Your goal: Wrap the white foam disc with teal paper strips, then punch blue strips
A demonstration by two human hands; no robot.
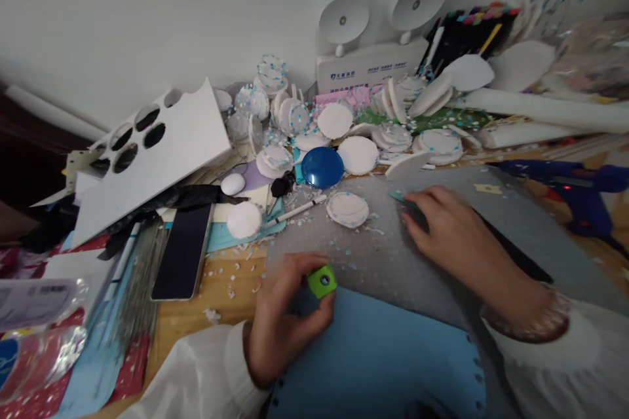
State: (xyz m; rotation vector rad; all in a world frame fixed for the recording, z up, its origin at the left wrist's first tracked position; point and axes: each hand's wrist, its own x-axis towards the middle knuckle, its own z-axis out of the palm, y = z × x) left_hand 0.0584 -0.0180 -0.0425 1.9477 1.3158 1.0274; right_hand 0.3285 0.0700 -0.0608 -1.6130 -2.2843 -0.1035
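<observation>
My left hand (289,317) pinches a small lime-green block (322,281) with a round hole in its face, held over the top left corner of a blue sheet (388,353) with notches along its edges. To the right, my right hand (452,236) is closed around a thin teal-green object (410,205) above the grey mat (363,255); most of that object is hidden by the fingers. A white disc (347,209) with scraps on it lies on the mat between the two hands.
Behind the mat are piled white foam discs (335,120) and a glossy blue disc (322,167). A phone (183,252) and a white board with holes (181,137) are left. A blue glue gun (580,193) lies right. A white marker (295,211) rests near the middle.
</observation>
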